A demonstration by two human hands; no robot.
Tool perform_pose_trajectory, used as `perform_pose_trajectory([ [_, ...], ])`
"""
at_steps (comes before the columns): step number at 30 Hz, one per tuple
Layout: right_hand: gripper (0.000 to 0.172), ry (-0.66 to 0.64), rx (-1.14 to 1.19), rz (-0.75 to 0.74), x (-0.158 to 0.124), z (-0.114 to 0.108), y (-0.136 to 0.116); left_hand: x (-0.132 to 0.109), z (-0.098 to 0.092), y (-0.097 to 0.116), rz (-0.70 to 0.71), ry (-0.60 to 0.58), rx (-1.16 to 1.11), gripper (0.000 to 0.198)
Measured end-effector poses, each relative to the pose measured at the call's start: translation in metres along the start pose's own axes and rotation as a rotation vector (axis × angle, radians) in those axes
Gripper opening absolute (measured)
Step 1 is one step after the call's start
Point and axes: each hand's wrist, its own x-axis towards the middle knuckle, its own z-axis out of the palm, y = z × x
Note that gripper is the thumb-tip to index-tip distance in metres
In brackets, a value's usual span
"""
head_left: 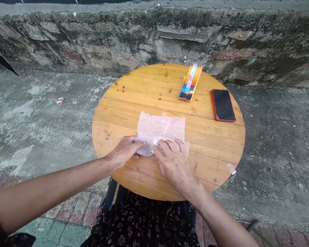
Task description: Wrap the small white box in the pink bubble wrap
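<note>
A sheet of bubble wrap (161,127) lies on the round wooden table in front of me, its near edge folded over. My left hand (127,149) pinches the left end of the fold, thumb on top and fingers beneath. Over the right part of the fold, my right hand (172,157) curls its fingers down and grips the wrap. A small white piece (155,141) shows at its index fingertip; whatever else lies inside the fold is hidden by the plastic and my fingers.
Towards the back of the wooden table (113,113) stands an orange and blue tape dispenser (191,82). A phone in a red case (223,105) lies at the right. One strip of clear tape (231,168) hangs at the right edge. Behind runs a stone wall (144,44).
</note>
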Motion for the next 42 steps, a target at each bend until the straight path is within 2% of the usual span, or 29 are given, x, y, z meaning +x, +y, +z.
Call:
perform_pose_trajectory([
  [4,0.030,0.005,-0.015,-0.007,0.001,0.001,0.001,0.005,-0.003,-0.005,0.045,-0.072,0.083,0.025],
  [8,0.034,-0.014,-0.011,-0.018,0.000,0.000,0.001,0.007,-0.003,-0.006,0.098,-0.088,0.036,0.025],
  [14,0.032,-0.032,-0.024,-0.020,0.001,-0.003,0.000,0.001,0.004,-0.003,0.045,-0.074,-0.135,0.028],
  [17,0.031,-0.039,-0.047,-0.017,0.003,-0.005,-0.001,0.004,0.007,-0.003,0.042,-0.075,-0.202,0.029],
  [20,0.029,-0.055,-0.075,-0.019,0.004,-0.007,-0.002,0.008,0.007,-0.001,-0.019,-0.087,-0.227,0.031],
  [23,0.029,-0.064,-0.090,-0.021,0.003,-0.008,-0.002,0.008,0.001,0.001,-0.065,-0.150,-0.247,0.035],
  [26,0.029,-0.061,-0.093,-0.023,0.003,-0.007,-0.002,0.004,-0.007,-0.001,-0.055,-0.264,-0.263,0.041],
  [28,0.029,-0.059,-0.093,-0.022,0.003,-0.006,-0.002,0.001,-0.011,-0.003,-0.041,-0.295,-0.251,0.043],
  [34,0.030,-0.076,-0.086,-0.022,0.004,-0.006,-0.002,0.003,-0.004,-0.004,-0.068,-0.189,-0.113,0.028],
  [42,0.028,-0.055,-0.075,-0.025,0.004,-0.006,-0.001,0.009,0.002,0.011,-0.046,-0.159,0.065,0.021],
])
